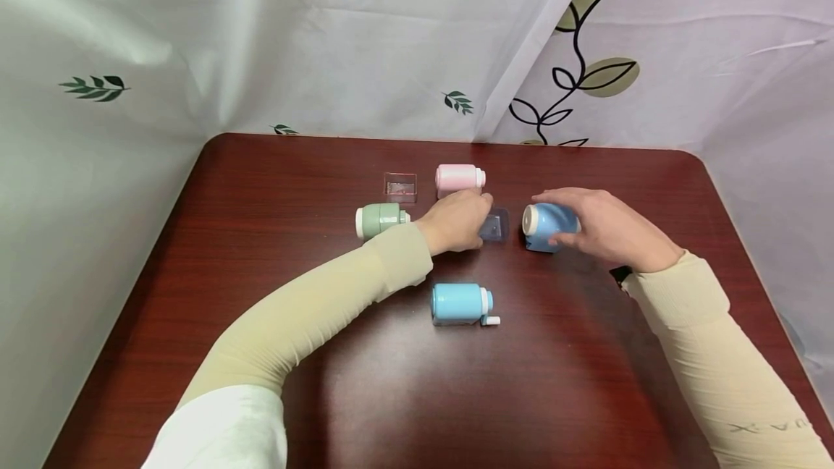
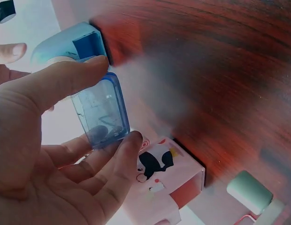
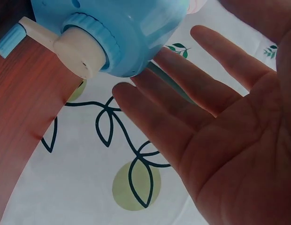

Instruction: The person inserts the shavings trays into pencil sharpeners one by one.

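My left hand [image 1: 459, 221] pinches a clear blue shavings drawer [image 2: 103, 112] between thumb and fingertips, low over the middle of the table. To its right, a blue pencil sharpener [image 1: 544, 237] with a cream knob lies with its crank side turned toward my right hand. In the left wrist view this sharpener shows a square opening. My right hand [image 1: 606, 226] is around its right side, thumb near the front and fingers behind. The right wrist view shows those fingers [image 3: 183, 89] nearly straight and spread, fingertips right at the body beside the crank [image 3: 80, 51].
Behind my left hand lies a pink sharpener [image 1: 456, 178], and by my left cuff a green one [image 1: 380, 220]. A clear reddish drawer [image 1: 400, 187] sits farther back. Nearer me is a light blue sharpener [image 1: 456, 302] with a crank. White patterned cloth [image 1: 384, 42] hangs behind the table.
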A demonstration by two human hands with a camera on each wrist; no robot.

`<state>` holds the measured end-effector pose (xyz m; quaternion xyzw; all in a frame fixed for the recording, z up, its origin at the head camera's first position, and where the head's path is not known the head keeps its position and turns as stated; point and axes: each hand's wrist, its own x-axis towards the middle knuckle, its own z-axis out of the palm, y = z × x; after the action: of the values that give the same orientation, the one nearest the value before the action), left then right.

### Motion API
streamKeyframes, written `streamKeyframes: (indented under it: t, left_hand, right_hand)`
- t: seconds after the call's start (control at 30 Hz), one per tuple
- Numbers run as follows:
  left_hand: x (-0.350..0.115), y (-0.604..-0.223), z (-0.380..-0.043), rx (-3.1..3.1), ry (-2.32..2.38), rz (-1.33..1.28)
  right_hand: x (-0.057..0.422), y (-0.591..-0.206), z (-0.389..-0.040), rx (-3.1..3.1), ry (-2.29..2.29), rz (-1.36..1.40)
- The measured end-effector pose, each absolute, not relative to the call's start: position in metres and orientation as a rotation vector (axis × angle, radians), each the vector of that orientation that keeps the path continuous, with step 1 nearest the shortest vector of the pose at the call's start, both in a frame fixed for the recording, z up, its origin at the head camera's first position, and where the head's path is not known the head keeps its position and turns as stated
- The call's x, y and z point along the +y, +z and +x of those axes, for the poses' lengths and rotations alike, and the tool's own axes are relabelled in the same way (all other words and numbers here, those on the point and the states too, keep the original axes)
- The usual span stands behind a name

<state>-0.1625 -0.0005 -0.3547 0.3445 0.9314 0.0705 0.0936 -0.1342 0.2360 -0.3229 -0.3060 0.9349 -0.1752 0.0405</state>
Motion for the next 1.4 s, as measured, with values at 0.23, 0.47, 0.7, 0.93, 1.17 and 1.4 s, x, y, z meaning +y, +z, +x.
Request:
streamKeyframes:
  t: [0.23,0.47,0.7,0.93,1.17,1.4]
  left_hand:
    - [0.001,-0.354,-0.161,2.771,0.196,1.087]
    - [0.005,-0.351,-0.161,2.747,0.217,1.07]
    - [0.011,-0.351,-0.16,2.729,0.217,1.027]
    - [0.018,-0.351,-0.16,2.712,0.185,1.071]
    - [0.024,-0.355,-0.161,2.689,0.211,1.086]
    - [0.027,-0.355,-0.161,2.68,0.21,1.086]
  right_hand:
    - [0.238,-0.324,-0.135,2.875,-0.502,-0.936]
    - [0.239,-0.325,-0.134,2.882,-0.495,-0.898]
    - [0.241,-0.325,-0.136,2.865,-0.484,-0.974]
    - [0.245,-0.324,-0.137,2.873,-0.476,-0.976]
    - [0.246,-0.323,-0.136,2.869,-0.489,-0.951]
    - [0.246,-0.322,-0.136,2.874,-0.479,-0.93]
